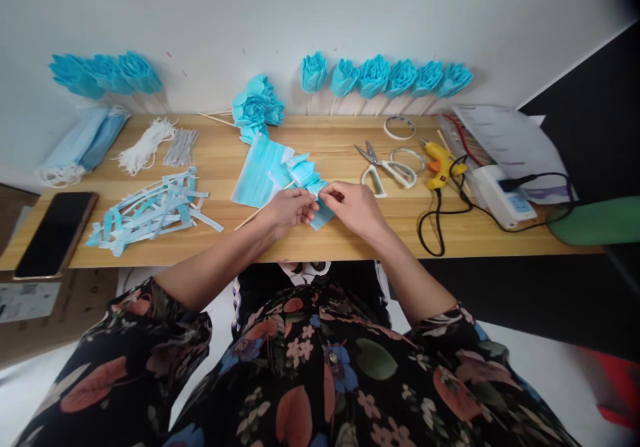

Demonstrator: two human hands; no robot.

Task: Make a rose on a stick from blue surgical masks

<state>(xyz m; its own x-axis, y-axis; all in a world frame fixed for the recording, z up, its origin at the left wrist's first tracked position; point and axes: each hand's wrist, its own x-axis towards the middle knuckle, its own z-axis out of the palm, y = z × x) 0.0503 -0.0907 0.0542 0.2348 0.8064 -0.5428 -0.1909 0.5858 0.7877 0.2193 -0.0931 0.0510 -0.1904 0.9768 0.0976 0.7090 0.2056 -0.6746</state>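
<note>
In front of me, my left hand [290, 208] pinches one edge of a gathered blue mask-fabric strip [305, 170], its fingers curled. Thumb and forefinger of my right hand [353, 206] are closed on the strip's other side, close to my left fingertips. Part of the fabric is hidden by the fingers. A thin wooden stick [250, 218] runs behind my left hand toward the strip; whether the hand grips it I cannot tell. Just beyond lie flat blue mask-fabric sheets [255, 174]. A bunch of blue fabric flowers [257, 107] on sticks rests farther back.
Scissors [387, 167], tape rolls [400, 127] and a yellow glue gun [441, 165] with a looped cord lie right, near a white power strip [505, 197]. Left are fabric scraps [150, 210], ear loops [147, 146], masks [87, 144] and a phone [56, 234]. Blue flowers [375, 77] lean on the wall.
</note>
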